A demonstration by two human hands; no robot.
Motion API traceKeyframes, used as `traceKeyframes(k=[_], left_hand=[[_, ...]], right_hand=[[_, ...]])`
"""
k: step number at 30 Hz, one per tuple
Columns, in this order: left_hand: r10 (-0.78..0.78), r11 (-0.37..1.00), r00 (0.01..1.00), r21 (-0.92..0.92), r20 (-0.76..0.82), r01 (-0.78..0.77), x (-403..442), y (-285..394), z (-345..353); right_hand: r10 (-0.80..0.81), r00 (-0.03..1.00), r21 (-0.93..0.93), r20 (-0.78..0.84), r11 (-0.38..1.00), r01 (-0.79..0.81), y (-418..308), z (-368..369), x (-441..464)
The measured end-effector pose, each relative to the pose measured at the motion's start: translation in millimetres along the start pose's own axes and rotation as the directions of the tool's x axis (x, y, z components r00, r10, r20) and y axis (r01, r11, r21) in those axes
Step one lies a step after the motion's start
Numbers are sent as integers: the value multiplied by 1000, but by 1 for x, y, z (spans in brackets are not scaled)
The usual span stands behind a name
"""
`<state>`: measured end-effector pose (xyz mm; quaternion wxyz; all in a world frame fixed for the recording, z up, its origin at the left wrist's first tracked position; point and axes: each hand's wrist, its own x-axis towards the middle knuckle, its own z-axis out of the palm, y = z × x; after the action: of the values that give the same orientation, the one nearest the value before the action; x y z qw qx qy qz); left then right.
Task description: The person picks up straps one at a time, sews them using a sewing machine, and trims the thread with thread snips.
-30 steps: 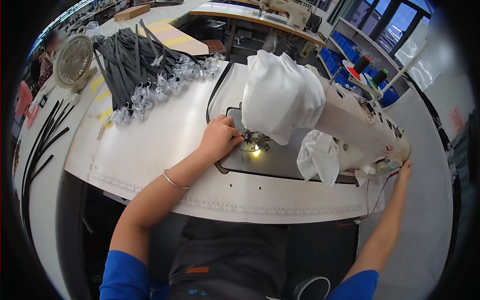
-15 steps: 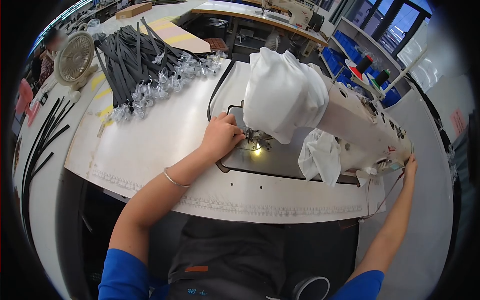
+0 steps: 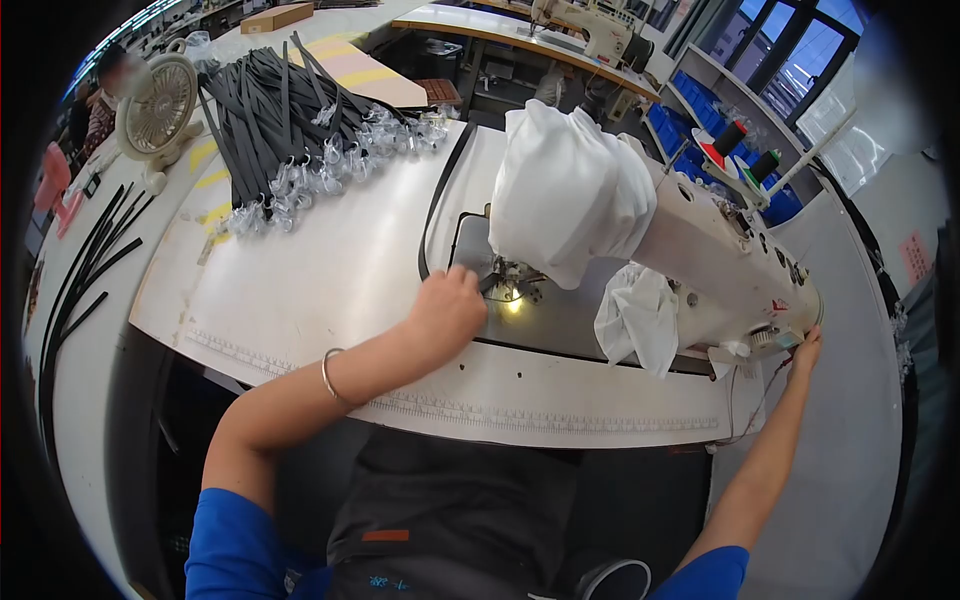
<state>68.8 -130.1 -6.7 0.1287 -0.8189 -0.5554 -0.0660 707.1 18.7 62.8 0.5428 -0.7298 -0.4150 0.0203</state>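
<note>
My left hand (image 3: 450, 312) is closed, fingers curled, beside the needle area of a sewing machine (image 3: 715, 235). A black strap (image 3: 440, 195) loops down across the table into these fingers, and its end reaches the lit presser foot (image 3: 512, 272). The fingers hide part of the strap. At the machine's right end, my right hand (image 3: 806, 352) grips the handwheel (image 3: 816, 318), its fingertips partly hidden. White cloth (image 3: 570, 195) covers the machine's head, and a second white cloth (image 3: 640, 318) hangs under the arm.
A pile of black straps with clear-wrapped ends (image 3: 275, 130) lies at the back left of the table. Loose black strips (image 3: 90, 265) and a fan (image 3: 158, 108) are farther left. Red and green-based thread spools (image 3: 722, 145) stand behind the machine. A person (image 3: 105, 90) is at far left.
My left hand has drawn back from the presser foot, toward me. The strap's end by the foot now shows. My right hand is slightly lower on the handwheel.
</note>
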Motion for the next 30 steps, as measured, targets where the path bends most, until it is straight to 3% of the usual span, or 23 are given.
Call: traceKeyframes(k=[2, 5, 7, 11, 13, 14, 16, 17, 19, 20, 22, 25, 28, 30], left_hand=[[193, 978, 975, -64, -108, -200, -17, 20, -5], [261, 963, 957, -39, -126, -267, -30, 38, -7], [263, 959, 939, -44, -222, -279, -29, 36, 6], [179, 957, 936, -168, -302, -237, -27, 29, 6], [159, 956, 932, -184, -327, -228, -24, 28, 5], [116, 955, 938, -224, -325, -195, -24, 28, 5], [76, 950, 945, -266, -318, -166, -24, 28, 5], [52, 948, 943, -281, -328, -150, -22, 27, 4], [27, 946, 939, -296, -342, -135, -17, 26, 4], [8, 951, 954, -292, -299, -100, -15, 24, 7], [-11, 956, 968, -286, -251, -63, -14, 22, 9], [-98, 931, 957, -364, -274, -9, -14, 20, 6], [-37, 927, 971, -370, -234, -54, -24, 21, -5], [90, 950, 985, -286, -145, -129, -34, 24, -14]], right_hand=[[12, 1000, 6, -6, 1000, -12, 2, 1, -1], [-14, 999, 40, -30, 999, 15, 11, 9, -10], [-25, 1000, 482, -5, 876, 24, 32, 22, -21], [96, 995, 495, 11, 864, -89, 34, 24, -37], [103, 973, 133, -204, 988, -77, 6, 14, -51], [104, 973, 134, -204, 988, -78, -10, 11, -62], [-134, 917, -46, -376, 991, 126, -50, 7, -102], [-135, 916, -49, -377, 991, 126, -63, 8, -120], [-307, 893, -15, -328, 947, 320, -84, 14, -153], [-308, 892, -12, -330, 947, 322, -91, 20, -170], [-390, 911, 170, -133, 897, 409, -99, 29, -209], [-446, 891, 220, 84, 881, 420, -109, 43, -272], [-541, 799, 281, 262, 835, 474, -133, 51, -330], [-586, 710, 302, 391, 810, 502, -141, 56, -355]])
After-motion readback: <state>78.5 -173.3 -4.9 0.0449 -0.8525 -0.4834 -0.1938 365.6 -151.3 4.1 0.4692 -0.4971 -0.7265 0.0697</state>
